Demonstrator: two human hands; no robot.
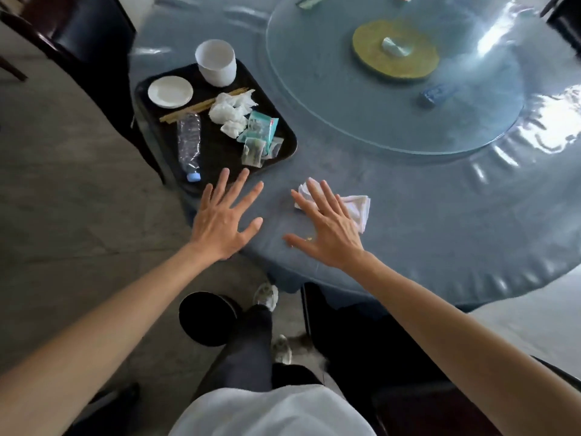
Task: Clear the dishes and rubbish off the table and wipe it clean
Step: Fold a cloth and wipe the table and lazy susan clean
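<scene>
Head view showed both hands spread wide and flat, holding nothing. Left hand (224, 220) hovered at the near edge of the black plastic tray (217, 149), which carried a white paper cup (216, 62), small white plate (170, 91), crushed clear bottle (188, 141) and crumpled tissues (231, 113). Right hand (327, 226) lay over the folded white cloth (358, 207) on the round grey-blue table (424, 199).

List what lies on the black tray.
On the black tray: white cup, white saucer, wooden chopsticks, crumpled tissues, clear plastic bottle, snack packets. Anything beneath the tissues is hidden.
</scene>
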